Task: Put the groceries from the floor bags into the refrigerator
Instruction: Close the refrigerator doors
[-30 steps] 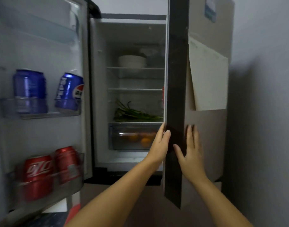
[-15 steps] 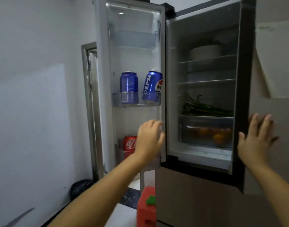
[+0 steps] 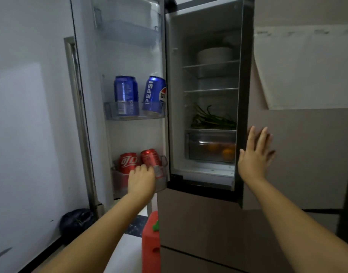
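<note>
The refrigerator [image 3: 206, 172] stands with both upper doors swung wide. The left door [image 3: 129, 56] carries two blue Pepsi cans [image 3: 126, 93] in its middle bin and two red cola cans [image 3: 128, 160] in its lower bin [image 3: 161, 182]. My left hand [image 3: 141, 181] sits at that lower bin, fingers curled over its rim just in front of the red cans. My right hand [image 3: 256, 154] lies flat with fingers spread on the outer face of the right door [image 3: 307, 154]. Inside are green vegetables [image 3: 210, 120], oranges [image 3: 227, 153] in the crisper drawer and a white bowl [image 3: 215, 55].
A red plastic container [image 3: 150, 243] stands on the floor by the fridge's lower left corner. A dark bag [image 3: 76, 221] lies against the white wall at left. A pale sheet of paper [image 3: 307, 69] hangs on the right door. A door frame [image 3: 78, 115] runs behind the left door.
The view has swung left and back. My left hand left the right door's edge, crossed to the left door and dropped to its lower bin. My right hand stays on the right door.
</note>
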Motion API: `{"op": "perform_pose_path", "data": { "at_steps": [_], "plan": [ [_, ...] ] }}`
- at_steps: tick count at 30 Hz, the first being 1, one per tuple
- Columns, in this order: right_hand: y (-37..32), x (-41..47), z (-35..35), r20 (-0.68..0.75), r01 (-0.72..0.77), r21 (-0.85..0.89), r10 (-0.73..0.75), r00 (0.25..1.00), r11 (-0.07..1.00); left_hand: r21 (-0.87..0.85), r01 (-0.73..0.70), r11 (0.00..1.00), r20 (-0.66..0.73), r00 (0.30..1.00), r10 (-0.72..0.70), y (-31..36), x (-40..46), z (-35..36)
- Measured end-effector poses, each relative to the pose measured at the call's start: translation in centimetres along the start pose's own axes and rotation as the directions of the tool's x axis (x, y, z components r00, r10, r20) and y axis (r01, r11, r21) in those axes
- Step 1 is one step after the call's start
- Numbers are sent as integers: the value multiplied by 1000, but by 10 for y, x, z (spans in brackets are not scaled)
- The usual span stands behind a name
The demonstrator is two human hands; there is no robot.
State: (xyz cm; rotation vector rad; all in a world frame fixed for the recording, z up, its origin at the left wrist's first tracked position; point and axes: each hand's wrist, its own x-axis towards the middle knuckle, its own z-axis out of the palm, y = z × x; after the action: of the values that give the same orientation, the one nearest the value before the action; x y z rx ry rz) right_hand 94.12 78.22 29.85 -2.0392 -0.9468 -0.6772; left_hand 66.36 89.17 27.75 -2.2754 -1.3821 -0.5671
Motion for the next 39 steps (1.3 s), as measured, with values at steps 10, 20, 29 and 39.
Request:
{"op": "perform_pose_path", "data": {
  "at_steps": [10, 20, 29, 39],
  "plan": [
    [3, 0, -4, 28, 43, -8, -43, 999, 999, -24, -281, 960, -32, 960, 280, 102, -14, -32],
    [16, -6, 3, -117, 161, -6, -161, 980, 987, -247, -27, 969, -503, 858, -104, 71, 22, -61],
    [52, -31, -22, -275, 342, -45, -341, 899, 939, -788, -85, 610, -446, 762, -469, 96, 21, -36],
    [45, -24, -13, -248, 337, -98, -351, 903, 936, -656, -264, 707, -462, 881, -100, 159, 59, -12]
  ]
}}
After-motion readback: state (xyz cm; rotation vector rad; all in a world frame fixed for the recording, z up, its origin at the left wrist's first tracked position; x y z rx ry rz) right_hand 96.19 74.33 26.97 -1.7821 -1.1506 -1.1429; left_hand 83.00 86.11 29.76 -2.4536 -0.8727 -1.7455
